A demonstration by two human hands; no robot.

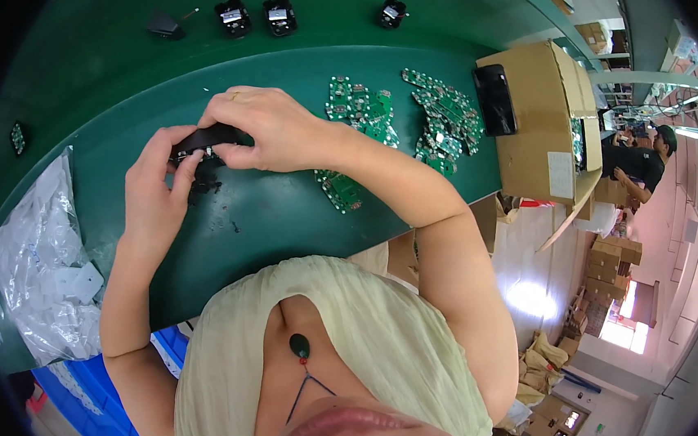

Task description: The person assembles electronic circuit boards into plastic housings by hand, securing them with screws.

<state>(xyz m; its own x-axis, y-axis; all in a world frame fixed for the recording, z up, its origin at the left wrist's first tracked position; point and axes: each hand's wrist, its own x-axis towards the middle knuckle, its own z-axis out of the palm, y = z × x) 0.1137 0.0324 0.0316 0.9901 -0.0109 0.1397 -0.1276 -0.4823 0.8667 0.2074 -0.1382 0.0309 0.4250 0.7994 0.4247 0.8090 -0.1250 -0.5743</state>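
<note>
- Far left of the black part (218, 134) that I hold over the green table (275, 224), a small black-and-green piece (17, 139) sits by itself.
- Left of the black part and closer to my body, a clear plastic bag (30, 226) lies crumpled, with white pieces (79, 283) in and on it.
- Also to its left, lower than the table's edge, I see something bright blue (96, 407).
- Beyond the black part, slightly left, is a dark angular piece (166, 26) with a thin wire.
- At its left end, my left hand (158, 174) grips it, thumb and fingers pinched around small metallic bits.
- Straight beyond it stand two black modules (233, 17) (279, 17), side by side, bearing white labels.
- At its right end, my right hand (267, 130) grips it too, fingers curled over the far side, thumb on the near side.
- Right of it, green circuit boards (362, 108) spread out, partly hidden behind my forearm; a lone black module (392, 13) sits farther beyond.
- Farther right come more boards (447, 119), then a glossy black panel (496, 100) against a cardboard box (532, 77).
- Farthest right of it, a co-worker (640, 169) wears dark clothing.
</note>
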